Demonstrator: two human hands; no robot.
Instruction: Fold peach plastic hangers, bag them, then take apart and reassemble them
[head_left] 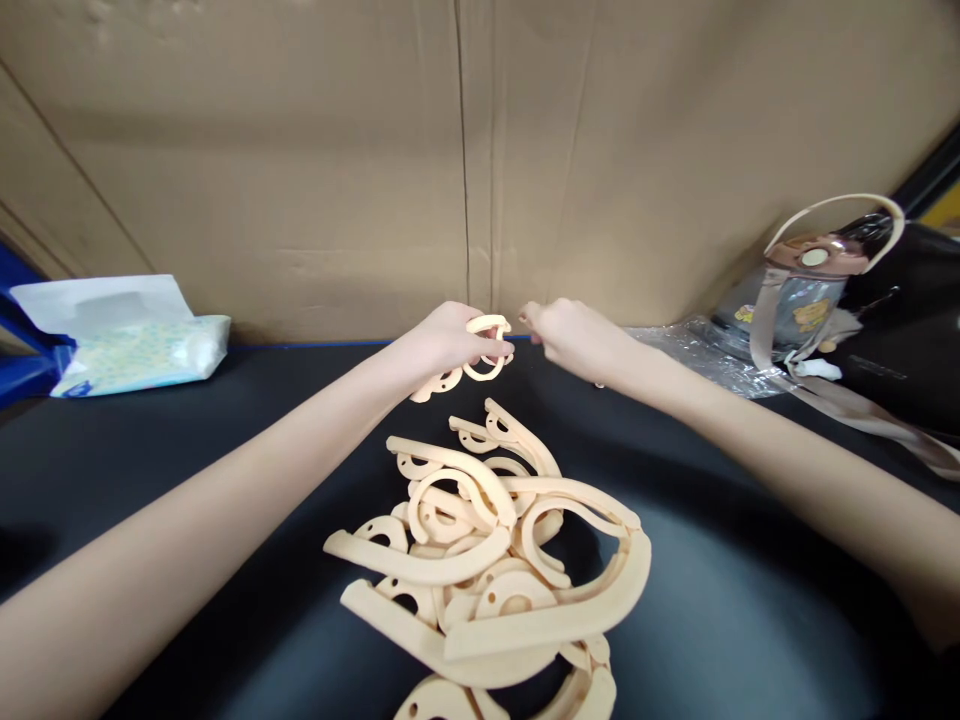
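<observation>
Over the far side of the table, my left hand (pixel 448 338) grips a cream plastic folding hanger (pixel 487 369), whose curved hook and loop stick out past the fingers. Just to its right, apart from the hanger, my right hand (pixel 574 335) is closed with the fingertips pressed together. Whether something small sits in that pinch is too hard to make out. Between my forearms lies a loose pile of similar folding hangers (pixel 450 570), their arms bent into V shapes and overlapping one another.
A soft tissue pack (pixel 142 350) lies at the left. On the right stand a clear water bottle (pixel 802 300) with a strap, crinkled clear plastic wrap (pixel 682 355) and a black bag (pixel 900 340). Cardboard (pixel 337 150) walls off the back of the black table (pixel 720 600).
</observation>
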